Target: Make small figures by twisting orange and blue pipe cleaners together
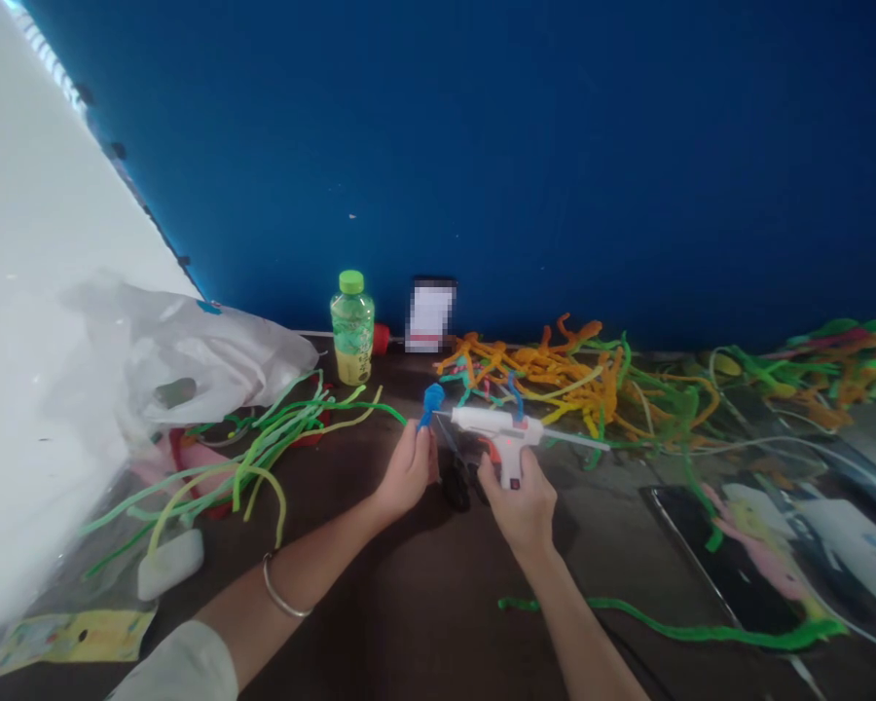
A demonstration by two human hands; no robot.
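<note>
My left hand (407, 474) is closed round the lower end of a small blue fuzzy piece (433, 399), which looks like twisted pipe cleaner and points upward. In my right hand (520, 506) is a white hot glue gun (489, 422), gripped by its handle with the fingers near the orange trigger. Its nozzle points left and comes close to the blue piece; whether they touch I cannot tell. A clear glue stick (576, 440) juts from the gun's rear. Between my hands, partly hidden, lies a pair of black-handled scissors (455, 484) on the dark table.
Green and yellow pipe cleaners (263, 448) lie left, by a white plastic bag (211, 341) and a white case (171, 565). A drink bottle (352, 331) stands behind. Orange pipe cleaners (547, 368) are heaped back right. A dark tablet-like device (722, 555) and a green strand (701, 633) lie right.
</note>
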